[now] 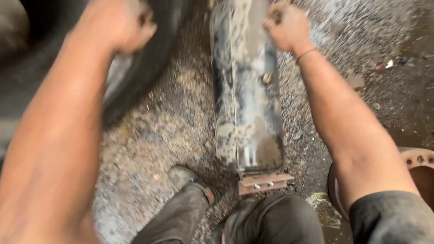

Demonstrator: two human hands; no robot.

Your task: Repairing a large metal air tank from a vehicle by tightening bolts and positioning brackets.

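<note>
The right hand [287, 25] is clenched on the far end of the long metal cylinder [247, 90], which lies on the gravel ground [167, 122] between the person's knees. The left hand [120, 22] is closed in a fist beside the tyre [144, 68]; whether it holds something, I cannot tell. I think the grip should stay firm and the foot [183, 176] well away from the bracket [264, 182].

There is one view only, from a camera worn on the person's head, looking steeply down and slightly forward over the person's own body. It sits close: both forearms fill the sides of the frame, the left hand [118, 23] and right hand [285, 26] reaching the top edge, and the knees and a shoe [183, 176] lie at the bottom. The gravel ground [172, 117] and a long metal cylinder [247, 95] run up the middle (motion blur softens most of it).
</note>
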